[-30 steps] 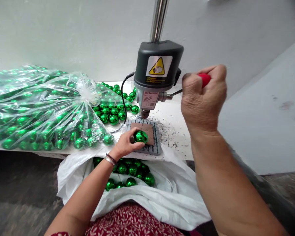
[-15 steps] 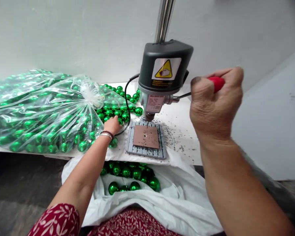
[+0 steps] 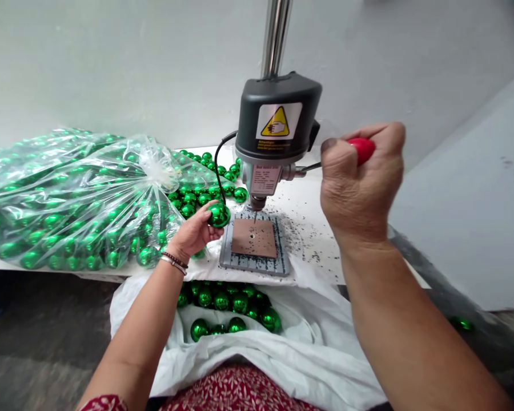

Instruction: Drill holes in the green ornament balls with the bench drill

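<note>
Between the thumb and fingers of my left hand (image 3: 195, 231) is a shiny green ball (image 3: 218, 214), held just left of the drill press base (image 3: 231, 260). My right hand (image 3: 362, 182) is wrapped round the red knob (image 3: 363, 150) of the feed lever, right of the dark grey drill press (image 3: 279, 117). The thin bit (image 3: 256, 217) hangs above a brown square board (image 3: 261, 242) with a small hole in it. Dark shavings lie on the board and the base.
A clear tied bag (image 3: 81, 211) full of green balls fills the left of the white table (image 3: 321, 228). Loose green balls (image 3: 203, 198) lie behind my left hand. More balls rest in a white cloth (image 3: 325, 348) over my lap. A black cable (image 3: 217, 165) curves down beside the press.
My left hand has picked up a green ball from the loose ones and brought it toward the base. My right hand stays on the lever knob; the view has shifted slightly.
</note>
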`<move>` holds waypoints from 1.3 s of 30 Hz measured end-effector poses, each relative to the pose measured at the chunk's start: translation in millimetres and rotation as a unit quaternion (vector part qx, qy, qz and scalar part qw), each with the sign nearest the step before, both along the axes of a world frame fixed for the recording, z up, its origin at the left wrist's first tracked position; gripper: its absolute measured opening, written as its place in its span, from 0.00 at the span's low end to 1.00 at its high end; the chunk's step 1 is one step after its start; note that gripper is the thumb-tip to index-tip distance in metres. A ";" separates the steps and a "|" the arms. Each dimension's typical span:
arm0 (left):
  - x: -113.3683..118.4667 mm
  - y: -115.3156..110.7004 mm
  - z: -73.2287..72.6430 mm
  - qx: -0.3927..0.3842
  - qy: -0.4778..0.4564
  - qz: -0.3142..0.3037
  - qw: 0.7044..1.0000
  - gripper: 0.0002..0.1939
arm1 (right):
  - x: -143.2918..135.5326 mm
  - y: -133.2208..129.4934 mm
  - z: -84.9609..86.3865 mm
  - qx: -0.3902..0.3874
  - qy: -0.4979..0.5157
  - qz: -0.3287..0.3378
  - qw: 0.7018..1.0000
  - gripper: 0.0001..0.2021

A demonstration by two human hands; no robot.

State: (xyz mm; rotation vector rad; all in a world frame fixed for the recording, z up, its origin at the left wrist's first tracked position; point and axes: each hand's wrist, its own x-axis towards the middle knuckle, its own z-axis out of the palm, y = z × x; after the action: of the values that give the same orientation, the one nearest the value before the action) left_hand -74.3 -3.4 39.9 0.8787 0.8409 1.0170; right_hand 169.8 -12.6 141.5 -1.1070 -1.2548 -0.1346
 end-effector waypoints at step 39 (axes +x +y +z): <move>66.8 5.8 -16.8 -0.005 0.325 -0.027 0.945 0.25 | 4.4 0.0 -3.0 -0.031 -0.031 0.033 0.999 0.12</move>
State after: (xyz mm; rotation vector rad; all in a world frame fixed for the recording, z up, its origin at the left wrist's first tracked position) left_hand -7.5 2.4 23.1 1.2489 1.3632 0.6681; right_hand 174.2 -12.6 138.5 -1.1207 -1.3559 -0.0815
